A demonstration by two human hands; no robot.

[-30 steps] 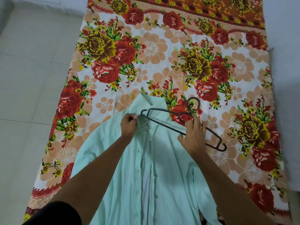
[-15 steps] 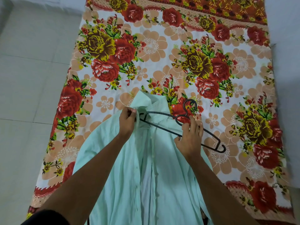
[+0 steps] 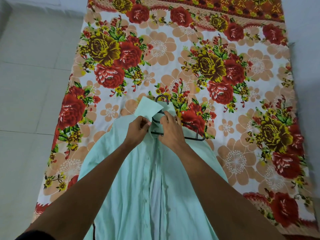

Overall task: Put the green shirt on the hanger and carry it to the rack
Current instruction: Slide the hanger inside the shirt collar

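Note:
A pale mint-green shirt point(image 3: 131, 184) lies front-up and unbuttoned on a flowered bedsheet point(image 3: 173, 54), collar pointing away from me. A black wire hanger point(image 3: 194, 135) sits at the collar; its left arm is under the shirt's left shoulder, its hook point(image 3: 161, 98) pokes out past the collar, and its right end lies bare on the sheet. My left hand point(image 3: 138, 129) pinches the left collar flap and lifts it. My right hand point(image 3: 171, 129) grips the hanger's neck together with the right placket.
The flowered sheet covers a bed that fills most of the view. Pale tiled floor point(image 3: 29, 84) runs along the left side. A light wall or surface point(image 3: 308, 49) borders the sheet on the right. No rack is in view.
The hanger has slid left into the shirt; its left arm, earlier lying on top, is now under the left shoulder. Both hands have come together at the collar, which is lifted.

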